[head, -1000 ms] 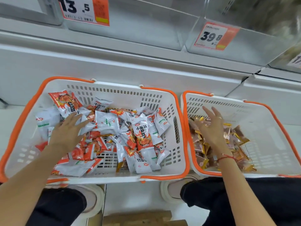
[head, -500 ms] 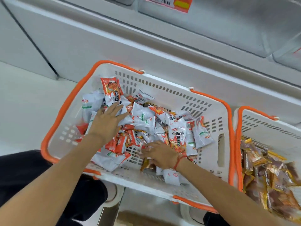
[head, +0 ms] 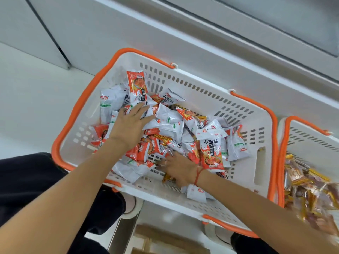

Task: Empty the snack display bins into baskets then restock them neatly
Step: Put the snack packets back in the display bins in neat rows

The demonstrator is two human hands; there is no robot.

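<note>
Both hands lie in the white basket [head: 207, 99]: left hand [head: 131, 123] flat, fingers spread on the snack packets [head: 170, 121], gripping nothing. The right hand [head: 180, 168] digs low (its grip I cannot tell). Best to scoop matching packets together, faces aligned.

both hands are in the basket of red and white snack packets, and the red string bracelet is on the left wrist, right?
Not quite. In the head view the red string bracelet is on the right wrist, just behind the right hand. The rest holds: the left hand and the right hand are both in the basket of red and white snack packets.
</note>
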